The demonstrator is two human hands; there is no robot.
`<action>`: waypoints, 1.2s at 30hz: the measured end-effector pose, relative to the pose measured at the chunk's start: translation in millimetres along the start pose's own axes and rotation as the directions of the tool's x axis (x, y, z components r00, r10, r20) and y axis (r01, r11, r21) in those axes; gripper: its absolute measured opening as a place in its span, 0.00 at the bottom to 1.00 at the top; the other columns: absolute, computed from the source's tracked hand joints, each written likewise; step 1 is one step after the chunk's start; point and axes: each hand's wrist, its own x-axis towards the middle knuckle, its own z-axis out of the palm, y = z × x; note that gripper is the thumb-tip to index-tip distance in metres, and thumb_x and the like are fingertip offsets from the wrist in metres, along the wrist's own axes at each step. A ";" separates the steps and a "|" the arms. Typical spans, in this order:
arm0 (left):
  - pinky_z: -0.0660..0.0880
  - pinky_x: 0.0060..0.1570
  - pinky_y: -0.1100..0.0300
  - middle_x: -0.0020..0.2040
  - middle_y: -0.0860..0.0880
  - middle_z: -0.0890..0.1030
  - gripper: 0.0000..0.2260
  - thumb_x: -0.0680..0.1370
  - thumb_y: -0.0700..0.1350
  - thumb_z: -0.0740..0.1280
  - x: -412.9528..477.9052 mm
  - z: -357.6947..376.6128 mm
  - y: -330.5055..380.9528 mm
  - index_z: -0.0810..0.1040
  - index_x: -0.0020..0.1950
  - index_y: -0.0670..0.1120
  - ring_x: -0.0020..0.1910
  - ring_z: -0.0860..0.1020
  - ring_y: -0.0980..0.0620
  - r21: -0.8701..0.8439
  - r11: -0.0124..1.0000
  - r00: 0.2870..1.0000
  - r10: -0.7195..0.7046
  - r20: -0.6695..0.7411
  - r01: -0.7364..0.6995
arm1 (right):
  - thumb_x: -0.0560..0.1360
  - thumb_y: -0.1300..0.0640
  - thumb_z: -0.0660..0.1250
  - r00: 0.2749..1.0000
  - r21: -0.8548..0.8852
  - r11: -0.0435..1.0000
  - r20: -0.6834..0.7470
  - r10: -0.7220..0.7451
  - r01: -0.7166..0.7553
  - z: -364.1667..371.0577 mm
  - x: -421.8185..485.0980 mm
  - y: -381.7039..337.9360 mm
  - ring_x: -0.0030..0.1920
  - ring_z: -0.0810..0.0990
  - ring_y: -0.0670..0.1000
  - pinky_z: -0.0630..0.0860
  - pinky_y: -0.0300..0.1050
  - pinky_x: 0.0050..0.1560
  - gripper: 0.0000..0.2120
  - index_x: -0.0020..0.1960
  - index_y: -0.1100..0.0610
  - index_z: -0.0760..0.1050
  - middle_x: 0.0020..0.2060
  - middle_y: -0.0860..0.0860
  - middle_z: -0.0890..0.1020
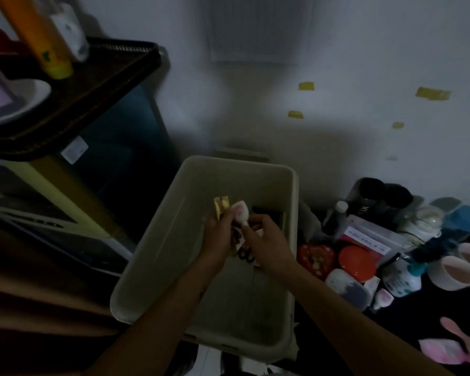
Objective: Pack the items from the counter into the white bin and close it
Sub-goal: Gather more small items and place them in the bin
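Both hands meet above the open white bin (174, 226), which stands just left of the counter (402, 335). The left hand (219, 237) grips a gold packet (221, 205). The right hand (267, 246) pinches the narrow end of a small white-and-pink bottle (239, 211), which touches the left fingers. An orange lid (357, 263) and pink cups (453, 272) sit on the dark counter.

Two bare hands, the left hand (219, 237) and right hand (267, 244), on unsleeved forearms (345, 316).
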 end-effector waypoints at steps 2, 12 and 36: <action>0.74 0.23 0.66 0.37 0.49 0.84 0.06 0.77 0.47 0.67 22.1 -14.4 -6.6 0.77 0.51 0.47 0.31 0.82 0.55 0.030 0.999 0.999 -0.034 -0.031 0.035 | 0.77 0.38 0.62 0.997 -0.052 0.996 -0.011 0.074 -0.075 14.3 10.5 6.3 0.42 0.81 0.41 0.77 0.35 0.36 0.08 0.51 0.41 0.70 0.44 0.42 0.79; 0.76 0.37 0.53 0.40 0.42 0.80 0.10 0.79 0.51 0.65 125.7 -56.9 -62.8 0.74 0.51 0.45 0.37 0.80 0.44 0.337 0.923 0.980 -0.197 0.001 0.185 | 0.78 0.52 0.64 0.872 0.075 0.882 -0.131 0.471 -0.465 67.2 64.2 60.1 0.37 0.76 0.50 0.68 0.41 0.29 0.06 0.54 0.52 0.73 0.42 0.53 0.79; 0.77 0.53 0.51 0.56 0.40 0.82 0.11 0.77 0.42 0.69 231.5 -39.5 -115.4 0.80 0.58 0.40 0.54 0.80 0.41 0.538 0.832 0.981 -0.189 0.046 0.135 | 0.79 0.57 0.64 0.691 0.203 0.765 -0.334 0.641 -0.611 118.5 180.0 144.6 0.54 0.77 0.58 0.71 0.45 0.51 0.06 0.54 0.58 0.74 0.57 0.59 0.79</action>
